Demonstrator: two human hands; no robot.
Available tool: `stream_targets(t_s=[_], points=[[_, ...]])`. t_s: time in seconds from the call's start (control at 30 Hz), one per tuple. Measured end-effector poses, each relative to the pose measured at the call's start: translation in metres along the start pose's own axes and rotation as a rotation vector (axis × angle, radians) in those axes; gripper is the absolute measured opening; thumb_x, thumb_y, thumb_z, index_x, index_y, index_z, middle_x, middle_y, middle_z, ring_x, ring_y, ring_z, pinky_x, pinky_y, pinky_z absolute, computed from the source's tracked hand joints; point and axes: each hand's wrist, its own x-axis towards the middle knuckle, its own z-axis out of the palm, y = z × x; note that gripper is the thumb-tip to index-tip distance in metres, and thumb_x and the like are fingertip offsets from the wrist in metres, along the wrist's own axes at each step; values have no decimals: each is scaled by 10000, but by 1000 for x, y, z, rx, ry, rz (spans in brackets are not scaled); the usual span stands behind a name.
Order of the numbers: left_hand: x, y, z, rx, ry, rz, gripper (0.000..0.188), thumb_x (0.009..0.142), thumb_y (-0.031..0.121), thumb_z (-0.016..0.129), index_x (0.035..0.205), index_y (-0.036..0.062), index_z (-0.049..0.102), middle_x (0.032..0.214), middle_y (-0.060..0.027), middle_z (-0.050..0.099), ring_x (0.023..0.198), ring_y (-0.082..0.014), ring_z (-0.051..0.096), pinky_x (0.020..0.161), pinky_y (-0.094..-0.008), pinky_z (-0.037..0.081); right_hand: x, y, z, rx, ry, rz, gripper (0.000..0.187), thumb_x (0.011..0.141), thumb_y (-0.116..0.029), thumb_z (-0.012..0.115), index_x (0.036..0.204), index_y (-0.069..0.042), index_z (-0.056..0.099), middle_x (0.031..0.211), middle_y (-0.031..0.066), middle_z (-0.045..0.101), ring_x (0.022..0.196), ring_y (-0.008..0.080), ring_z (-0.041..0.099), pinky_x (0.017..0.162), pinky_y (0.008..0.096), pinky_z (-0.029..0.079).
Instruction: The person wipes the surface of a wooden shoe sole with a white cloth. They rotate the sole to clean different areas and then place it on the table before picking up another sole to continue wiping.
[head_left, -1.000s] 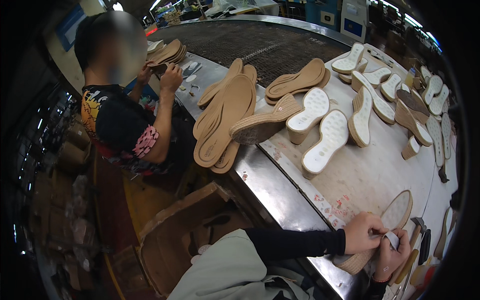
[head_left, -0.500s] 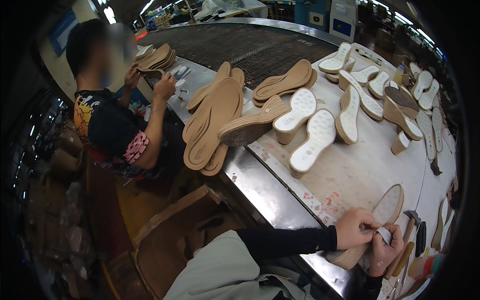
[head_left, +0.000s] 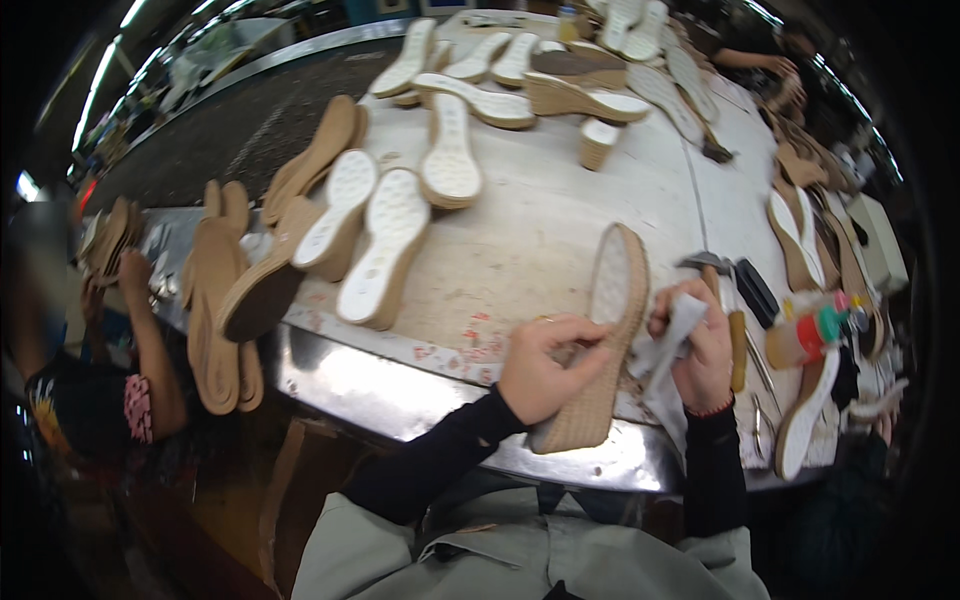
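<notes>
A woven, rope-covered wedge sole (head_left: 590, 410) lies near the table's front edge, its pale hollowed top (head_left: 610, 280) turned partly toward me. My left hand (head_left: 550, 365) rests against its side, thumb and forefinger pinched over the sole's edge. Whatever sits between those fingertips is too small to make out. To the right of the sole, my right hand (head_left: 695, 345) is closed around a crumpled white cloth (head_left: 665, 385), which hangs down past the table edge.
Right of my hands lie a hammer (head_left: 708, 268), a black-handled tool (head_left: 756, 292) and a bottle of amber liquid (head_left: 795, 342). White-topped wedge soles (head_left: 385, 250) and flat tan insoles (head_left: 213, 320) spread leftward. A co-worker (head_left: 80, 400) handles insoles at far left; another person's hands (head_left: 775, 75) show at far right.
The view has swung right, so things appear shifted left. My hands have parted: the right has drawn away from the sole with the white cloth, while the left stays at it.
</notes>
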Motion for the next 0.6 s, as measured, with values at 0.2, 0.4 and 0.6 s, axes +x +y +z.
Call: stream_targets(t_s=[0.2, 0.4, 0.6], points=[[3, 2, -1, 13, -49, -49, 222, 766, 24, 688, 969, -61, 652, 914, -117, 661, 850, -140, 616, 779, -255, 470, -2, -7, -12, 377, -207, 227, 175, 900, -53, 417, 1054, -36, 497, 732, 64, 516, 582, 121, 477, 628, 282, 416], [0, -1, 2, -31, -26, -80, 233, 752, 30, 688, 969, -49, 659, 896, -132, 668, 820, -152, 638, 753, -258, 488, -7, -17, -14, -16, -169, 300, 57, 844, -31, 576, 886, 6, 560, 681, -10, 531, 572, 32, 463, 506, 175, 359], [-3, -4, 7, -39, 27, -87, 210, 756, 28, 685, 954, -39, 668, 900, -129, 669, 801, -145, 639, 726, -252, 490, -17, -3, 1, -456, -105, 61, 131, 724, -27, 672, 777, 15, 559, 690, 17, 582, 676, 47, 537, 598, 200, 444]])
